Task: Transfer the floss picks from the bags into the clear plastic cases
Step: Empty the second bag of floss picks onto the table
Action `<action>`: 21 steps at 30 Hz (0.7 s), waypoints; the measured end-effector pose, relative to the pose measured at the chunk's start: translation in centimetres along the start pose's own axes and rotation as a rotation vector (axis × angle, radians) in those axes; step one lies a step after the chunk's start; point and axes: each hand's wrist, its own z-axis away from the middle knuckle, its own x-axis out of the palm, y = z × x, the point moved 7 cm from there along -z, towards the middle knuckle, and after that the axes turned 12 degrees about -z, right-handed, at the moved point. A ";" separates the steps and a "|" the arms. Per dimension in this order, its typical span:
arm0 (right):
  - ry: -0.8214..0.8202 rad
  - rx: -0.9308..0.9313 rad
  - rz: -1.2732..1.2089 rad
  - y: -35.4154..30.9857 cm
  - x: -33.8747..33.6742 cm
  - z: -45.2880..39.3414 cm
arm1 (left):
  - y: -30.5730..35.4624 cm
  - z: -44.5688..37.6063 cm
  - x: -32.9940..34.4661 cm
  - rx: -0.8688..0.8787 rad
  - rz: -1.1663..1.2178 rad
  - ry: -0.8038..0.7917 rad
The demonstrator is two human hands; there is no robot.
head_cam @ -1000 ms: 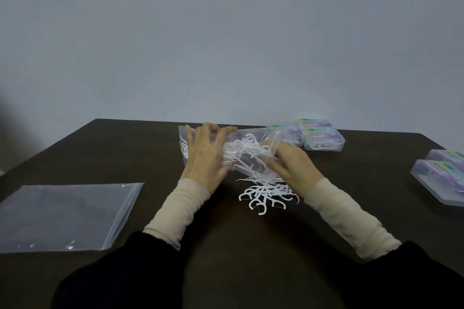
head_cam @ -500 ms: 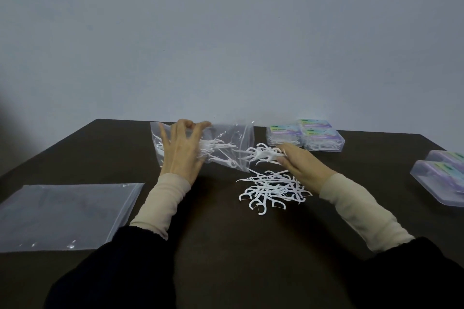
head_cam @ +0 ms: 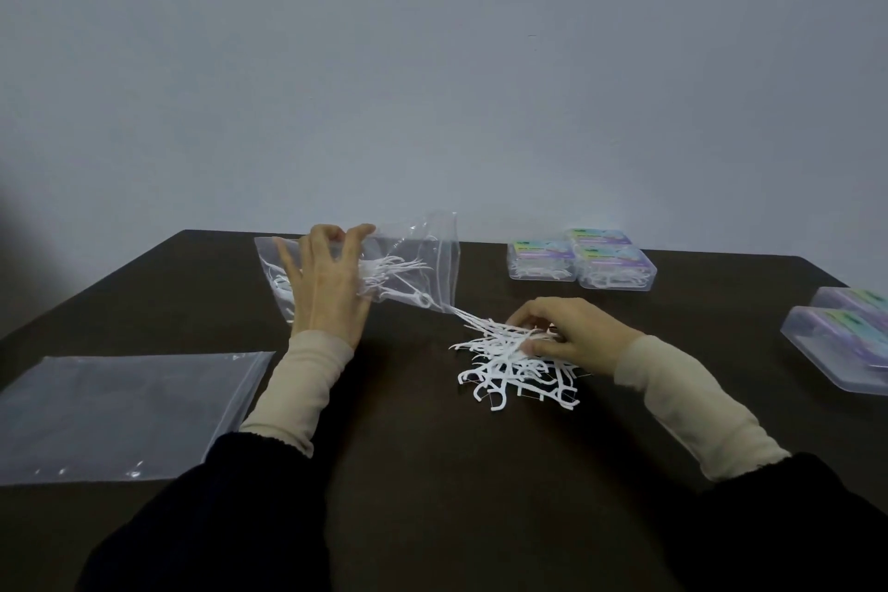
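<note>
Left hand (head_cam: 326,288) grips the clear bag (head_cam: 408,264), lifted off the dark tabletop (head_cam: 432,471), some floss picks inside. Right hand (head_cam: 572,334) pinches picks atop the loose floss pick pile (head_cam: 519,370). Three filled clear cases (head_cam: 581,260) sit behind; two more cases (head_cam: 841,337) far right.

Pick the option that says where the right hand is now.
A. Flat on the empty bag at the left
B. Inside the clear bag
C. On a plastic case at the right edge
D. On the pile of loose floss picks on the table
D: the right hand rests on the loose floss picks on the table, fingers curled round some of them, apart from the bag and the cases.
</note>
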 end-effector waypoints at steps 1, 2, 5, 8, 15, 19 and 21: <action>0.009 -0.009 0.010 0.0 -0.1 0.1 | -0.1 0.0 -0.1 -0.002 0.000 0.011; 0.021 -0.019 0.022 0.0 -0.2 0.1 | -0.3 -0.1 -0.2 -0.010 0.004 0.023; 0.075 -0.056 0.047 -0.1 -0.6 0.1 | -1.0 -0.3 -0.7 -0.053 0.028 0.057; 0.157 -0.097 0.011 -0.5 -0.8 0.1 | -1.4 -0.4 -1.1 -0.079 0.057 0.085; 0.318 -0.069 -0.065 -2.5 0.3 -0.7 | 0.3 -0.3 -1.4 0.008 0.188 0.149; 0.359 -0.031 0.089 -3.0 0.7 -1.0 | 1.6 -0.1 -2.0 0.063 0.203 0.198; 0.377 -0.051 0.049 -2.7 0.5 -0.9 | 1.6 -0.1 -2.3 0.059 0.215 0.222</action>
